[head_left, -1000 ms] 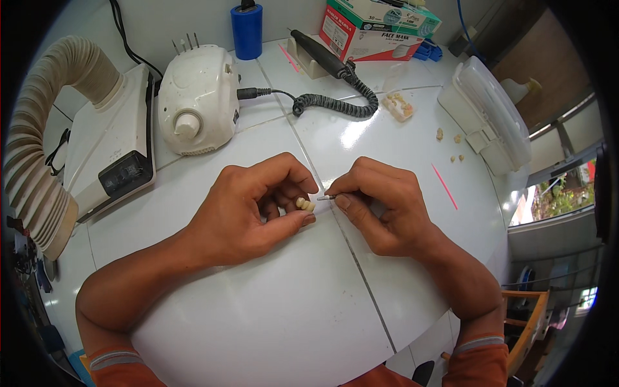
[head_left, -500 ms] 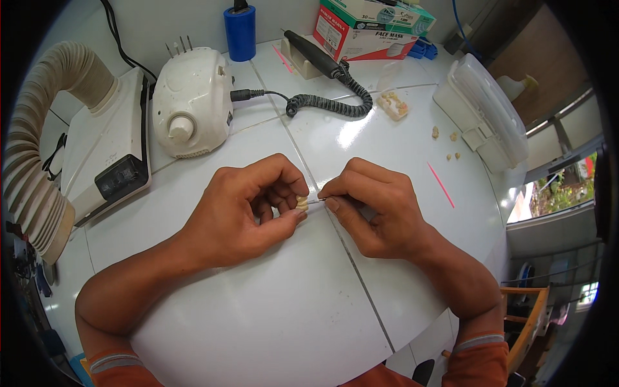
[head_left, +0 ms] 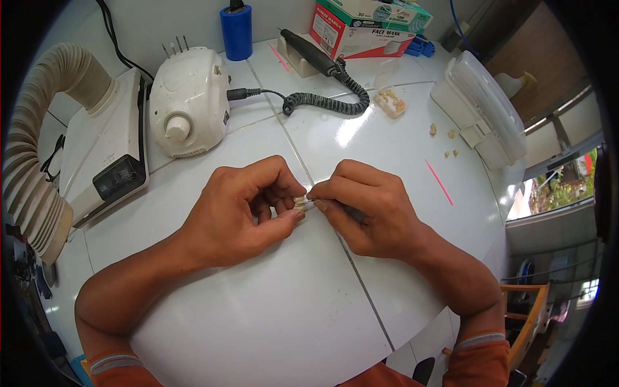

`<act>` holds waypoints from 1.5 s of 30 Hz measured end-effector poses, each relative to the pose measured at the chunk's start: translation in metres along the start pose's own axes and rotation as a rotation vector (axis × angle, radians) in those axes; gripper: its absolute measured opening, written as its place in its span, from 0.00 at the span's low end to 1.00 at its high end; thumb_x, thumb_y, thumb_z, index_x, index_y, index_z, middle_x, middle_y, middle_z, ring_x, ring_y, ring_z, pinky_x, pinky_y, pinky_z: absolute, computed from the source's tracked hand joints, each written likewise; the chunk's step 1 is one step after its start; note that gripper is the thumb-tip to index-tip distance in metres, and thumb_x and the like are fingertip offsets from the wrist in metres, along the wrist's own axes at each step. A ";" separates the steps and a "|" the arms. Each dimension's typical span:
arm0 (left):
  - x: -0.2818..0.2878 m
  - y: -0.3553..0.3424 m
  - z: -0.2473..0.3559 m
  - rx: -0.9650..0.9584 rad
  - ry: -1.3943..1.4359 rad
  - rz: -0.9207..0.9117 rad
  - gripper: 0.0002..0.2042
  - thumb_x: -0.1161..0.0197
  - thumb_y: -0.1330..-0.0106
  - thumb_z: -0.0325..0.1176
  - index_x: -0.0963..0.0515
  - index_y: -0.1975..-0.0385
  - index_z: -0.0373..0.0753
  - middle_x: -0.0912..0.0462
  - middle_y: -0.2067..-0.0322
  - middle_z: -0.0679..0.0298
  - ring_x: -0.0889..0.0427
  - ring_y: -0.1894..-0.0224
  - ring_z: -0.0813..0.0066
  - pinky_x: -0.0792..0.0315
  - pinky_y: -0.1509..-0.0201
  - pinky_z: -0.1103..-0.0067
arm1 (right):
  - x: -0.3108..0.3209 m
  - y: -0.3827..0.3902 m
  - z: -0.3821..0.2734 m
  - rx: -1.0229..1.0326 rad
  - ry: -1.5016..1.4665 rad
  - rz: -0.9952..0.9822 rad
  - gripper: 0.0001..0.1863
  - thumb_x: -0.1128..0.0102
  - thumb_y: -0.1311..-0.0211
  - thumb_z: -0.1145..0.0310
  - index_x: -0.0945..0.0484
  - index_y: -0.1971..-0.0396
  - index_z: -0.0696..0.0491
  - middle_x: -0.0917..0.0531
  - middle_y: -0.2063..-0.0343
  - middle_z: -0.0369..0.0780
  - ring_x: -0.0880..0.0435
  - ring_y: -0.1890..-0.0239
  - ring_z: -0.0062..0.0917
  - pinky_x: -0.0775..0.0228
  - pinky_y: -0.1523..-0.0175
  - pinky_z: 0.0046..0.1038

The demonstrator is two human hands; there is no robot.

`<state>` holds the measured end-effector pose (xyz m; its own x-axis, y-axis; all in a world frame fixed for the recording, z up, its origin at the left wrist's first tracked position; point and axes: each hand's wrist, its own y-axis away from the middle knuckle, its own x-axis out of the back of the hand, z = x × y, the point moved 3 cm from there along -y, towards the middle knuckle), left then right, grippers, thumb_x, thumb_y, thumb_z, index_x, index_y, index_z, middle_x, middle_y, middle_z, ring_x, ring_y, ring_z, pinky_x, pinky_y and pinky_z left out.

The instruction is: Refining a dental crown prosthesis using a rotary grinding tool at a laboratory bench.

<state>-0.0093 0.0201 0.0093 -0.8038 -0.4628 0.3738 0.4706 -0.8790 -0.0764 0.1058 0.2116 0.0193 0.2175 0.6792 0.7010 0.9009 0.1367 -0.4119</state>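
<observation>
Over the middle of the white tiled table, my left hand (head_left: 235, 209) pinches a small cream-coloured piece that looks like false teeth (head_left: 299, 204) between thumb and fingertips. My right hand (head_left: 374, 206) is closed on a slim thin tool (head_left: 311, 200), pinched between thumb and index finger. Its tip meets the tooth piece, and my two hands' fingertips almost touch. Most of the tool is hidden by my right fingers, so its exact kind cannot be made out.
A white control box with a knob (head_left: 187, 103) connects by coiled cable to a black rotary handpiece (head_left: 309, 55) on its rest. Left stands a dust extractor (head_left: 103, 142) with hose. Right lie loose tooth pieces (head_left: 432, 129), a pink stick (head_left: 439, 182), a tooth tray (head_left: 391, 104) and a lidded box (head_left: 480, 109).
My right hand has moved slightly left, bringing the tool's tip onto the tooth piece, which appears turned a little. My left hand keeps its grip in nearly the same place.
</observation>
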 end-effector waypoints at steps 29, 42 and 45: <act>-0.001 -0.001 0.002 0.023 0.027 -0.019 0.11 0.24 0.34 0.24 0.17 0.56 0.34 0.13 0.67 0.70 0.18 0.66 0.88 0.24 0.63 0.87 | 0.002 0.001 0.005 -0.043 -0.052 0.036 0.08 0.30 0.41 0.82 0.13 0.63 0.57 0.21 0.71 0.39 0.20 0.74 0.32 0.27 0.68 0.33; -0.001 -0.001 0.000 0.037 0.035 -0.027 0.10 0.24 0.34 0.24 0.17 0.56 0.33 0.12 0.65 0.69 0.16 0.63 0.86 0.22 0.60 0.86 | 0.000 0.000 0.001 0.024 -0.027 -0.008 0.08 0.28 0.40 0.82 0.12 0.62 0.57 0.19 0.71 0.39 0.18 0.71 0.30 0.28 0.68 0.32; 0.000 -0.002 0.001 0.041 0.044 -0.024 0.10 0.24 0.34 0.24 0.17 0.55 0.33 0.12 0.64 0.69 0.15 0.63 0.86 0.22 0.59 0.86 | 0.000 0.000 0.003 -0.005 -0.024 -0.019 0.08 0.28 0.40 0.82 0.13 0.61 0.56 0.19 0.71 0.40 0.17 0.69 0.34 0.26 0.65 0.35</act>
<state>-0.0098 0.0220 0.0098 -0.8298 -0.4469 0.3342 0.4646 -0.8850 -0.0298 0.1049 0.2133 0.0174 0.1912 0.6937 0.6945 0.9067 0.1462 -0.3957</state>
